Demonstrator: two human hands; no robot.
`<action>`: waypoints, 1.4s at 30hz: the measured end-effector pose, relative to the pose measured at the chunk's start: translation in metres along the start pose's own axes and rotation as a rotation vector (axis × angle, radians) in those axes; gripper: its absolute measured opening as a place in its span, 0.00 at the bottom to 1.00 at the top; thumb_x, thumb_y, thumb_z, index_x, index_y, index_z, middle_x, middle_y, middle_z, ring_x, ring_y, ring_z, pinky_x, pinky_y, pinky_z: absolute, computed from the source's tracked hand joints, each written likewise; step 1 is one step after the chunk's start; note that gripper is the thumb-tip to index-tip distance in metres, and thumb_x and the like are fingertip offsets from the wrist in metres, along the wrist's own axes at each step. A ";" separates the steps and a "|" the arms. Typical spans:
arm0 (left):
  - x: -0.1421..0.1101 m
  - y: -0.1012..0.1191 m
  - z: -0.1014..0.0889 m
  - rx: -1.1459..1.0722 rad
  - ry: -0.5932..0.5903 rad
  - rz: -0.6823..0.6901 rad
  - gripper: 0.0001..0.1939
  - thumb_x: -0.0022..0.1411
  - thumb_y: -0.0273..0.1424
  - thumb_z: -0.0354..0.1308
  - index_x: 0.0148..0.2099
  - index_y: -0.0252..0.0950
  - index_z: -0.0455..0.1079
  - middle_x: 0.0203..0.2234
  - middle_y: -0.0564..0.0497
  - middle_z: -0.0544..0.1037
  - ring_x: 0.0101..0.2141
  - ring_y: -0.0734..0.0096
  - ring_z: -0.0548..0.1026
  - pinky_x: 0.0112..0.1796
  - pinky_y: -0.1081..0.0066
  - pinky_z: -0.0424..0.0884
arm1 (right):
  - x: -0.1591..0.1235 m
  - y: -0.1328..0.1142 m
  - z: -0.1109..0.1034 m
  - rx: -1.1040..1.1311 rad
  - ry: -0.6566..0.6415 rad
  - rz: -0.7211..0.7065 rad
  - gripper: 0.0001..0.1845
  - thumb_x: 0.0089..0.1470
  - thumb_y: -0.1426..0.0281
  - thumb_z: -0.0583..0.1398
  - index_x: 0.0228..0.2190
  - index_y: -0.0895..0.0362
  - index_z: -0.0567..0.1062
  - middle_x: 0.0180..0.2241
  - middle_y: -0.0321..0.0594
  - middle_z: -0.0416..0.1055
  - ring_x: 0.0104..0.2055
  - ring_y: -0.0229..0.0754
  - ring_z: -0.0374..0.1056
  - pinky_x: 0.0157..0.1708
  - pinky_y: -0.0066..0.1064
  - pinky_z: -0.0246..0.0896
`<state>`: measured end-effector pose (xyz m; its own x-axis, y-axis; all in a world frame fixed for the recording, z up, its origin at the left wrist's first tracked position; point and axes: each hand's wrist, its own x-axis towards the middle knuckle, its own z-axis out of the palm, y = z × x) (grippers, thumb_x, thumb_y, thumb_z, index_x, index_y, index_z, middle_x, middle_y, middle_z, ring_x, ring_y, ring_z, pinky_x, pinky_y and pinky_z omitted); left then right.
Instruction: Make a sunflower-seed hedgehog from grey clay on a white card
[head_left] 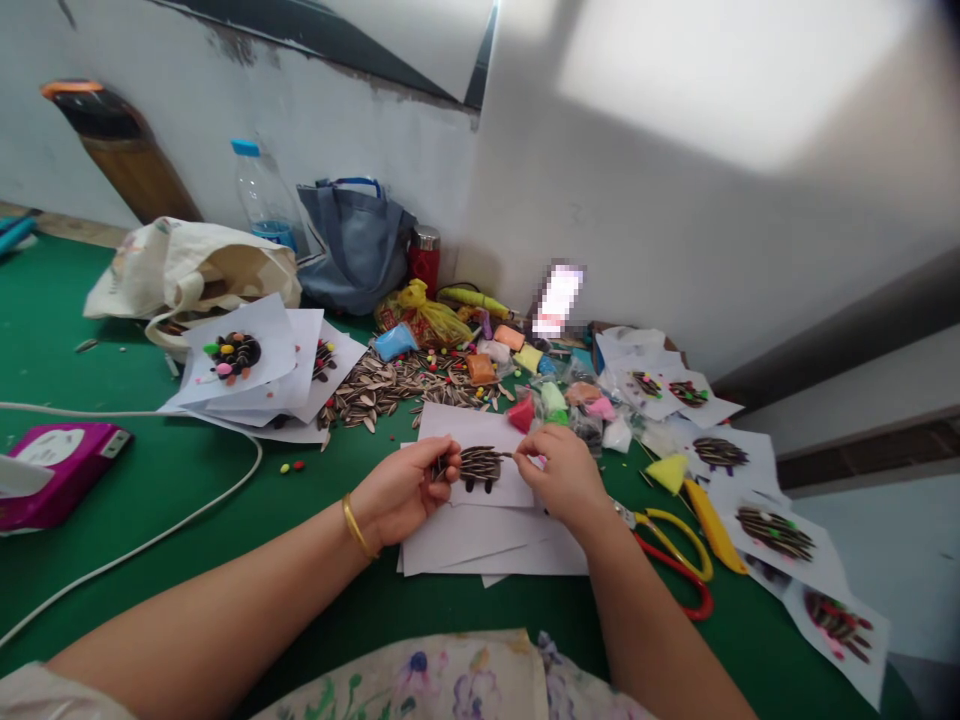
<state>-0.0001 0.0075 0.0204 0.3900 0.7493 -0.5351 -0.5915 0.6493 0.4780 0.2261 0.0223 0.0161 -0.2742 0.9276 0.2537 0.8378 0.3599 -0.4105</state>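
Observation:
A hedgehog shape made of sunflower seeds [481, 465] lies on a white sheet [465, 430] atop a stack of papers on the green table [187, 480]. My left hand [401, 492], with a gold bangle on the wrist, curls against the shape's left end. My right hand [561, 470] pinches at the shape's right end with thumb and forefinger, holding something too small to name. A heap of loose sunflower seeds [390, 385] lies just beyond the sheet.
Finished seed pictures on paper lie at left [236, 355] and along the right edge [776, 535]. Coloured clay pieces [555, 395], red-and-yellow scissors [675, 555], a purple tissue pack [56, 470], a white cable [150, 540], bags [352, 245] and a water bottle [262, 195] stand around.

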 end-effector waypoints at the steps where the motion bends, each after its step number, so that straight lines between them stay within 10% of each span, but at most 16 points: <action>1: 0.000 0.000 0.000 -0.006 0.006 -0.004 0.06 0.65 0.26 0.54 0.34 0.30 0.67 0.28 0.50 0.68 0.23 0.82 0.68 0.16 0.86 0.55 | 0.000 0.000 0.002 -0.021 -0.030 -0.001 0.05 0.51 0.73 0.63 0.25 0.55 0.76 0.29 0.37 0.71 0.37 0.43 0.65 0.39 0.33 0.55; 31: 0.000 0.000 0.002 -0.038 0.028 -0.033 0.08 0.65 0.28 0.54 0.34 0.30 0.68 0.27 0.50 0.69 0.22 0.81 0.69 0.15 0.86 0.58 | -0.005 -0.020 0.021 -0.422 -0.097 -0.108 0.05 0.56 0.69 0.62 0.29 0.55 0.77 0.33 0.40 0.72 0.41 0.45 0.61 0.41 0.38 0.45; 42: -0.006 0.001 0.005 -0.222 -0.101 -0.062 0.21 0.70 0.41 0.45 0.44 0.28 0.69 0.39 0.37 0.77 0.40 0.61 0.78 0.43 0.63 0.76 | -0.013 -0.036 -0.001 -0.131 0.091 -0.175 0.08 0.61 0.66 0.59 0.33 0.53 0.78 0.32 0.40 0.72 0.38 0.44 0.63 0.40 0.38 0.49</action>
<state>0.0004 0.0046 0.0271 0.4929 0.7251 -0.4808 -0.7000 0.6587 0.2758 0.1998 -0.0034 0.0286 -0.3815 0.8375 0.3912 0.8374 0.4924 -0.2374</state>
